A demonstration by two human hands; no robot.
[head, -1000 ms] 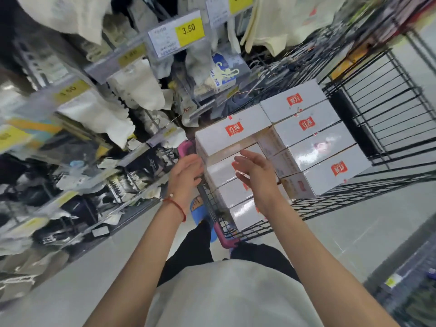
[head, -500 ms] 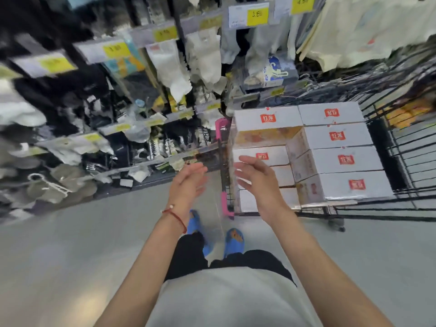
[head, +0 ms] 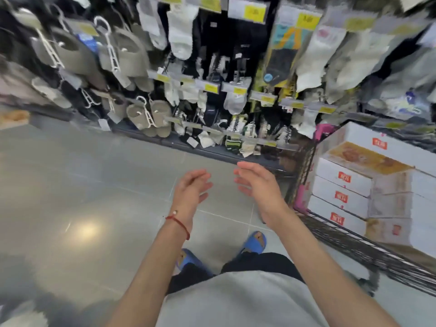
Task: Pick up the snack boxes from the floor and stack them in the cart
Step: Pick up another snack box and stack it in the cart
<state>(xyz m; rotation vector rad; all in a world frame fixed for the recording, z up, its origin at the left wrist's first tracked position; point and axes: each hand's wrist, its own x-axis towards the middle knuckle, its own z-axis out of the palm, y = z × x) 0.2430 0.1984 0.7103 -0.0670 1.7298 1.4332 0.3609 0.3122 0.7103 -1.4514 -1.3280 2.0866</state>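
Loosely spread fingers (head: 201, 177) on left hand (head: 191, 190) and right hand (head: 258, 185), holding nothing, snack boxes (head: 342, 195) in cart (head: 346, 238), apart rightward.

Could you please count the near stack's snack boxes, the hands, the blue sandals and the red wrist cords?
Snack boxes, near stack: 4
Hands: 2, left hand and right hand
Blue sandals: 2
Red wrist cord: 1
Total: 9
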